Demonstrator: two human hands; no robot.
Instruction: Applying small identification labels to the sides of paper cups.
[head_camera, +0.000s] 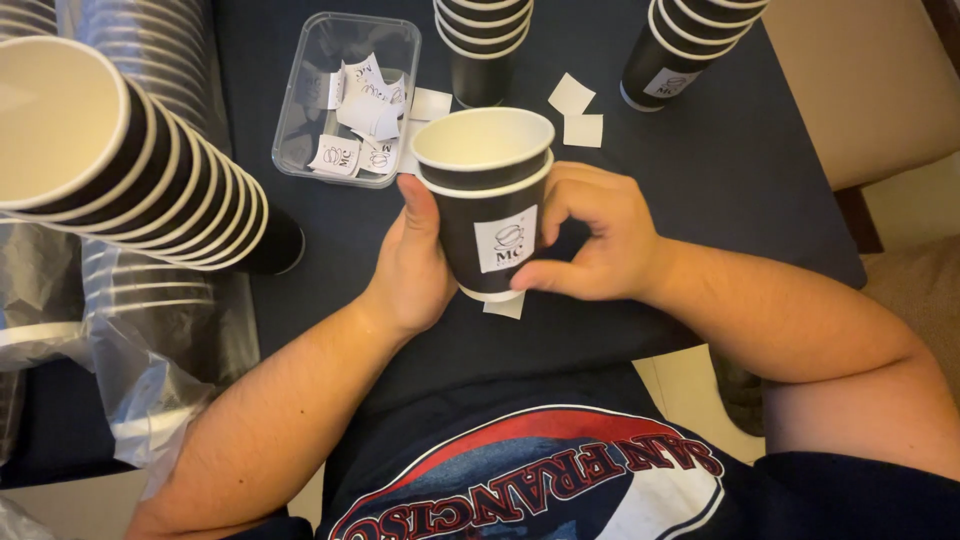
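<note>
The person holds a short stack of black paper cups (487, 215) upright over the dark tabletop (740, 150), close in front of the body. The stack shows two white rims, one nested in the other, and a white square label (506, 240) on the side facing the camera.

Left hand (412, 262): wrapped around the left side of the stack. The thumb lies up the cup wall, its tip just below the lower rim; the remaining fingers pass behind the cup and are hidden. The hand is closed on the stack.

Right hand (598, 235): curled against the right side of the stack. The thumb and forefinger bend toward the label's right edge, the thumb tip touching the cup near its base. Whether the fingertips pinch the label itself cannot be told.

A white paper scrap (505, 306) lies on the tabletop just beneath the cup's base.

Surroundings: a clear plastic tray (305, 130) holding loose white labels sits behind the left hand. Two white squares (577, 112) lie on the tabletop beyond the stack. Two further cup stacks (482, 45) (682, 45) stand at the far edge. A long cup stack (150, 175) leans in from the left, above plastic-wrapped sleeves of cups (150, 320).
</note>
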